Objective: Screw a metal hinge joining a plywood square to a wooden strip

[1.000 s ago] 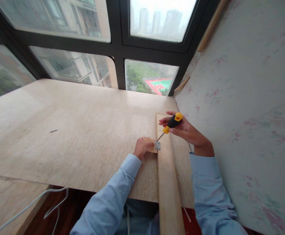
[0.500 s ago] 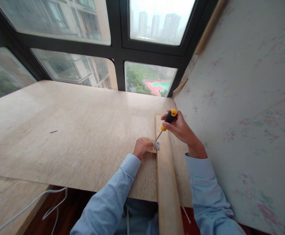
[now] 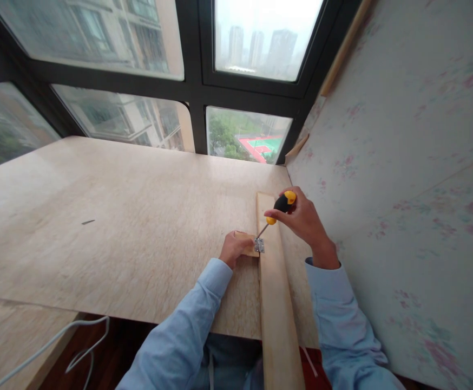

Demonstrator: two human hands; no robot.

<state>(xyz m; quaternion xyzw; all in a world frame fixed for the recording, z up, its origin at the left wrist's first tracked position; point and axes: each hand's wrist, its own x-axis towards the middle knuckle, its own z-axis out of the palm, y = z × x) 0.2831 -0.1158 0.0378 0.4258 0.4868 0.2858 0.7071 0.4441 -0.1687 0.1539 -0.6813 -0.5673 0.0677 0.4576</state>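
Observation:
A yellow and black screwdriver [image 3: 283, 202] is gripped in my right hand [image 3: 303, 219], its shaft slanting down to the left. The tip meets a small silver hinge [image 3: 259, 246] near its upper left part. That hinge spans the joint between a long pale wooden board [image 3: 275, 292] and a short wooden block [image 3: 249, 250]. My left hand [image 3: 233, 248] is closed on the block, the fingers close to the hinge's left edge. Any screw under the tip is too small to make out.
The board lies on a beige stone-patterned sill [image 3: 139, 233] and juts past its front edge. A small dark sliver [image 3: 87, 222] lies to the left. A white cable [image 3: 50, 346] loops at lower left. Papered wall [image 3: 402, 162] rises on the right; dark-framed windows [image 3: 198, 70] stand behind.
My right hand has shifted slightly, and the screwdriver handle now leans a little further right, its tip still at the hinge. My left hand keeps its hold on the block.

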